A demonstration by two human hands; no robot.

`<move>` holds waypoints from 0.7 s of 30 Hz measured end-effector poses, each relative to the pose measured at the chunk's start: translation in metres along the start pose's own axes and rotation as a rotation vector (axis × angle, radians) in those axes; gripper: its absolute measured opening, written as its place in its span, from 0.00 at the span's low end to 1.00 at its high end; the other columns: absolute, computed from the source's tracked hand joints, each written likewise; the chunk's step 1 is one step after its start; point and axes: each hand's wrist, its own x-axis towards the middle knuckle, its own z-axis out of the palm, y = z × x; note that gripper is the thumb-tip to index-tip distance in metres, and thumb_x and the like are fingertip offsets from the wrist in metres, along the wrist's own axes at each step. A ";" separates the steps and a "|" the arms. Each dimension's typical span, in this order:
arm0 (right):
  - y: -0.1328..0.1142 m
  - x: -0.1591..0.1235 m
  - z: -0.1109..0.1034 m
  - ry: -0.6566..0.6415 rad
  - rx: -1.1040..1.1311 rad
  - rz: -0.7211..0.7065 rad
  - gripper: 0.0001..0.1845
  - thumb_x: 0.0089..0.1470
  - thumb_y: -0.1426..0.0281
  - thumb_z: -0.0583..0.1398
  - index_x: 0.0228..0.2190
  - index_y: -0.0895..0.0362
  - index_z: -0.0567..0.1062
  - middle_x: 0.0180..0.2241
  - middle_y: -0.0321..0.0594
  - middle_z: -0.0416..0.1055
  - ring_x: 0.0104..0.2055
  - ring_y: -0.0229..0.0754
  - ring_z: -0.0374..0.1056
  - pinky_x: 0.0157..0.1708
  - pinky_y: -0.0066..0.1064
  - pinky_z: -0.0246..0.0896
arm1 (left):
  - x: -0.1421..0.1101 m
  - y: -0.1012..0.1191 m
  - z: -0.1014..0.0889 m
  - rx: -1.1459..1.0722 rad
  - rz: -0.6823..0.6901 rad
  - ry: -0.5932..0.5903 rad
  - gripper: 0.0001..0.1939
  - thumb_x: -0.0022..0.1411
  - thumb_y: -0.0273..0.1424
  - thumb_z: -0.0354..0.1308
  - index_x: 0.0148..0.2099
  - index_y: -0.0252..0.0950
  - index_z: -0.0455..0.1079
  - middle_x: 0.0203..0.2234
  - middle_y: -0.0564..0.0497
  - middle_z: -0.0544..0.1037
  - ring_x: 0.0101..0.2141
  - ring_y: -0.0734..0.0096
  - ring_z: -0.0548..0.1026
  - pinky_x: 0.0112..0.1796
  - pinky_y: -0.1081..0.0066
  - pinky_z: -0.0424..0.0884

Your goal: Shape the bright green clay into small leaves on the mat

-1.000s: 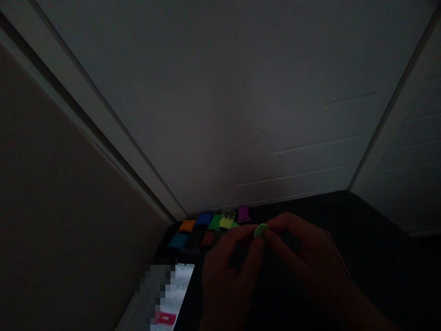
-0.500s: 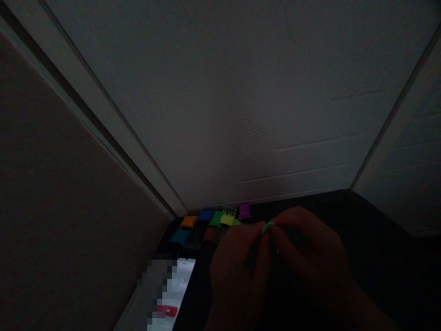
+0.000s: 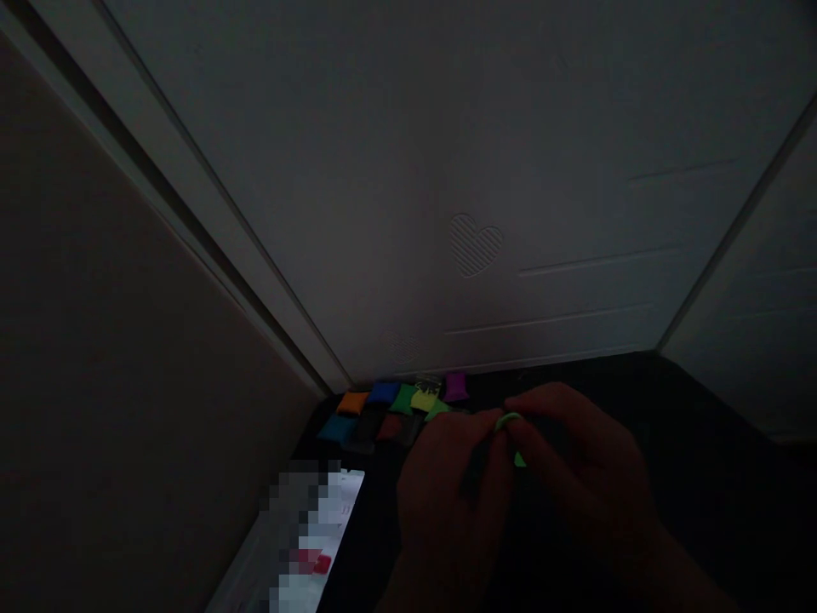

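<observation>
Evidently Two-Handed: Small Green Piece, Pinched Over a Dark Table

Small green piece [image 3: 509, 419]: one, bent in a shallow arc, raised above the dark table [image 3: 629, 375]. Left hand [image 3: 447, 485]: gripping its left side between thumb and finger. Right hand [image 3: 584, 451]: gripping its other side in a like pinch. Reason for the hold, as judged: the piece looks thin and soft, and two light pinches would steady it without flattening it.

Bright green patch [image 3: 520, 460]: one, visible just under the right thumb; nature cannot be told.

Packets, pillow-shaped, seemingly sealed, in two rough rows by the wall [image 3: 357, 213]. Rear: orange packet [image 3: 352, 403], blue packet [image 3: 383, 392], green packet [image 3: 404, 398], yellow packet [image 3: 425, 398], purple packet [image 3: 456, 387]. Front: teal packet [image 3: 337, 426], black packet [image 3: 365, 430], reddish packet [image 3: 390, 426], grey packet [image 3: 410, 428], light green packet [image 3: 437, 410]. Contents: apparently one colour each; the yellow one shows dark marking above its fill. Probably set back so the hands have room, yet within reach.

Lit screen [image 3: 338, 511]: one, left of the hands, part masked by blocks; presumably angled there for glancing at
</observation>
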 end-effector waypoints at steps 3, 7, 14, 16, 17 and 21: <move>0.001 0.001 0.000 -0.037 0.009 0.028 0.06 0.50 0.69 0.56 0.32 0.53 0.71 0.30 0.35 0.71 0.32 0.37 0.68 0.30 0.28 0.63 | -0.001 0.001 0.000 -0.020 -0.016 -0.007 0.07 0.55 0.26 0.52 0.37 0.38 0.68 0.29 0.52 0.75 0.30 0.74 0.72 0.31 0.74 0.69; 0.001 0.000 0.001 0.007 -0.043 0.021 0.04 0.50 0.70 0.56 0.30 0.53 0.71 0.27 0.33 0.71 0.30 0.35 0.67 0.30 0.27 0.62 | -0.001 0.003 0.000 -0.083 -0.050 -0.031 0.09 0.54 0.25 0.52 0.39 0.38 0.68 0.30 0.52 0.75 0.31 0.74 0.72 0.31 0.74 0.69; 0.000 -0.002 0.000 -0.030 0.003 0.018 0.11 0.51 0.69 0.55 0.38 0.52 0.68 0.31 0.34 0.71 0.32 0.35 0.67 0.29 0.26 0.62 | 0.001 0.001 0.000 -0.141 -0.150 0.025 0.08 0.53 0.26 0.54 0.38 0.41 0.68 0.29 0.56 0.76 0.29 0.76 0.73 0.30 0.76 0.69; 0.000 -0.002 0.000 -0.042 0.007 0.017 0.10 0.50 0.69 0.55 0.37 0.53 0.69 0.31 0.35 0.71 0.32 0.36 0.67 0.30 0.27 0.62 | 0.000 0.002 -0.001 -0.134 -0.153 0.014 0.09 0.53 0.26 0.54 0.38 0.41 0.68 0.29 0.56 0.76 0.29 0.76 0.73 0.30 0.76 0.69; 0.000 -0.002 0.001 -0.045 0.003 0.012 0.09 0.50 0.70 0.55 0.36 0.53 0.70 0.31 0.35 0.71 0.33 0.36 0.67 0.31 0.28 0.63 | 0.000 0.002 -0.001 -0.130 -0.148 0.006 0.08 0.53 0.26 0.54 0.38 0.41 0.68 0.29 0.55 0.76 0.29 0.75 0.73 0.30 0.75 0.69; 0.000 -0.001 0.002 -0.038 -0.027 -0.021 0.06 0.50 0.72 0.55 0.33 0.53 0.70 0.30 0.34 0.71 0.32 0.36 0.67 0.32 0.28 0.62 | 0.000 0.003 -0.001 -0.116 -0.114 0.010 0.09 0.53 0.25 0.54 0.38 0.40 0.69 0.29 0.55 0.76 0.28 0.75 0.72 0.31 0.75 0.69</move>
